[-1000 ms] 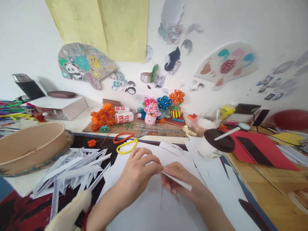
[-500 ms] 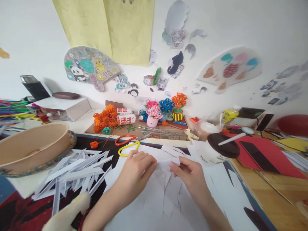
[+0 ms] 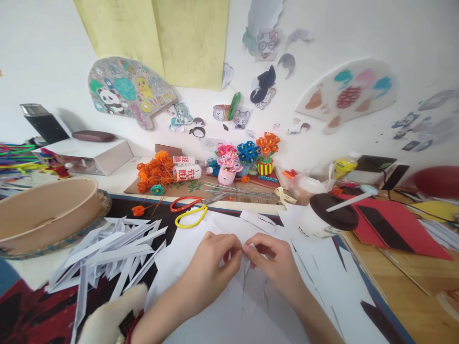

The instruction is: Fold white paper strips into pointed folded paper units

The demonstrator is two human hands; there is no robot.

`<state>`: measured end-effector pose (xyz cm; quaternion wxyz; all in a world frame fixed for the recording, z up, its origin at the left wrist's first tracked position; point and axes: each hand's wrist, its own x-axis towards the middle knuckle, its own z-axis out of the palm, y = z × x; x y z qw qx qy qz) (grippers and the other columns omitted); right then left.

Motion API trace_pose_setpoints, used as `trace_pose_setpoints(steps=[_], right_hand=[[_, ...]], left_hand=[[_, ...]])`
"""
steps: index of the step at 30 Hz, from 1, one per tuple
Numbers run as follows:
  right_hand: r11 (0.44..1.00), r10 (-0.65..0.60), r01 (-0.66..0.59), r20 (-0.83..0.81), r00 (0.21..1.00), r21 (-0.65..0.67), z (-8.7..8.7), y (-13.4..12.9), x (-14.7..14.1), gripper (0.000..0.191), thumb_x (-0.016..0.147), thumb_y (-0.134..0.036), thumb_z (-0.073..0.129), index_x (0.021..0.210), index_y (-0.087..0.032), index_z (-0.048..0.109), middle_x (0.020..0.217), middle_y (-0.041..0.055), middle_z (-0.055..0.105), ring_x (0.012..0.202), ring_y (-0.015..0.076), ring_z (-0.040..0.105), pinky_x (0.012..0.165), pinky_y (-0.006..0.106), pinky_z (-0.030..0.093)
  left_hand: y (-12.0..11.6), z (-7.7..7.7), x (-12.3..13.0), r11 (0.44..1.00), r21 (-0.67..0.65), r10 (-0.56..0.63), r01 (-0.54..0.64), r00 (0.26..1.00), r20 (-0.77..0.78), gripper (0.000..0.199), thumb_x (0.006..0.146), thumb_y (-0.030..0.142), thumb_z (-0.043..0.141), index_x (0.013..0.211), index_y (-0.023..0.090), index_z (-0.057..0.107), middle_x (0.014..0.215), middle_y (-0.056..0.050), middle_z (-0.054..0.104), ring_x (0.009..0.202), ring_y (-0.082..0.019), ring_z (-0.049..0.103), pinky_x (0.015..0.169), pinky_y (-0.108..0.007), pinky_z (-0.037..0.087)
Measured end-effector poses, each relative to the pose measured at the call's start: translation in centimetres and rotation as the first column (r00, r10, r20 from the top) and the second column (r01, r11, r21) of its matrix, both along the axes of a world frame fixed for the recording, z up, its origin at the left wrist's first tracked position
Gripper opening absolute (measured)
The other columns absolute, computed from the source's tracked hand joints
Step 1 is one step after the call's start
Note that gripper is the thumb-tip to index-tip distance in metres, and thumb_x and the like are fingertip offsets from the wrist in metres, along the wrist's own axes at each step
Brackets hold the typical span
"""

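Note:
Fingertips of my left hand [image 3: 215, 260] and my right hand [image 3: 274, 258] meet over the sheets in front of me. Both are closed in a pinch around a small paper strip [image 3: 252, 246], mostly hidden behind the fingers. White paper sheets [image 3: 186, 296] lie beneath my hands, with a few loose cut pieces on them, partly in shadow. Just beyond my left hand rest scissors [image 3: 205, 201] with one red and one yellow handle, blades pointing right. A heap of folded white strips [image 3: 111, 253] lies to the left.
A round wooden frame [image 3: 53, 210] stands at the left. At the right is a lidded cup [image 3: 333, 215] with a straw, beside a red folder [image 3: 419, 229]. Orange flowers [image 3: 156, 172], bottles [image 3: 188, 172] and small flower pots [image 3: 226, 177] line the back, against the wall.
My hands have come together, so the white strip that stretched between them is now mostly covered by my fingers. The view has shifted slightly.

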<state>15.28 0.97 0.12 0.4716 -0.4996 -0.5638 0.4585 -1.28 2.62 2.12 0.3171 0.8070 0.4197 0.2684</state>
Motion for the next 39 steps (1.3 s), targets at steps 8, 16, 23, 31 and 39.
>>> trace_pose_setpoints(steps=[8, 16, 23, 31, 39], right_hand=[[0.986, -0.142, 0.15, -0.113, 0.983, 0.073, -0.1, 0.2, 1.2, 0.019, 0.076, -0.033, 0.073, 0.063, -0.02, 0.069, 0.06, 0.0007, 0.06, 0.048, 0.0126, 0.049, 0.047, 0.027, 0.041], [0.856, -0.495, 0.517, -0.31, 0.811, -0.015, -0.4, 0.5, 4.8, 0.016, 0.068, -0.033, 0.08, 0.068, -0.019, 0.073, 0.057, 0.0001, 0.055, 0.052, 0.0117, 0.043, 0.051, 0.028, 0.035], [0.934, -0.358, 0.33, -0.347, 0.867, -0.138, -0.3, 0.5, 3.9, 0.019, 0.071, -0.036, 0.078, 0.068, -0.018, 0.073, 0.053, -0.0002, 0.054, 0.052, 0.0127, 0.045, 0.051, 0.027, 0.036], [0.992, 0.048, -0.057, -0.081, 0.996, -0.11, 0.6, -0.1, 2.7, 0.027, 0.082, -0.035, 0.063, 0.061, -0.019, 0.063, 0.055, 0.0002, 0.056, 0.055, 0.0155, 0.051, 0.057, 0.029, 0.04], [0.921, 0.381, -0.378, 0.014, 0.925, -0.097, 0.1, -0.2, 2.8, 0.035, 0.086, -0.038, 0.057, 0.058, -0.017, 0.054, 0.063, -0.0006, 0.048, 0.062, 0.0139, 0.042, 0.058, 0.027, 0.033]], left_hand=[[-0.1, 0.3, 0.0, 0.997, -0.074, -0.021, 0.025, 0.998, 0.053, 0.016, 0.083, 0.012, 0.047, 0.069, 0.018, 0.052, 0.064, 0.005, 0.055, 0.064, -0.011, 0.051, 0.073, -0.028, 0.035], [0.4, 0.8, -0.8, 0.997, -0.076, 0.014, -0.005, 0.993, 0.115, 0.017, 0.081, 0.011, 0.047, 0.068, 0.019, 0.054, 0.065, 0.004, 0.057, 0.065, -0.013, 0.051, 0.069, -0.026, 0.037], [0.9, 0.3, -0.8, 0.98, -0.165, 0.137, -0.11, 0.977, 0.163, 0.019, 0.091, 0.034, 0.049, 0.087, 0.018, 0.06, 0.077, -0.001, 0.062, 0.069, -0.016, 0.053, 0.064, -0.026, 0.038], [0.5, 0.3, -0.7, 0.983, -0.141, 0.141, -0.12, 0.979, 0.15, 0.029, 0.092, 0.03, 0.046, 0.067, 0.017, 0.057, 0.064, 0.001, 0.057, 0.064, -0.014, 0.049, 0.063, -0.026, 0.036], [0.0, 1.0, -0.4, 0.975, -0.213, 0.078, -0.057, 0.993, 0.093, 0.032, 0.087, 0.027, 0.046, 0.057, 0.017, 0.048, 0.054, 0.004, 0.045, 0.057, -0.012, 0.041, 0.057, -0.025, 0.032]])
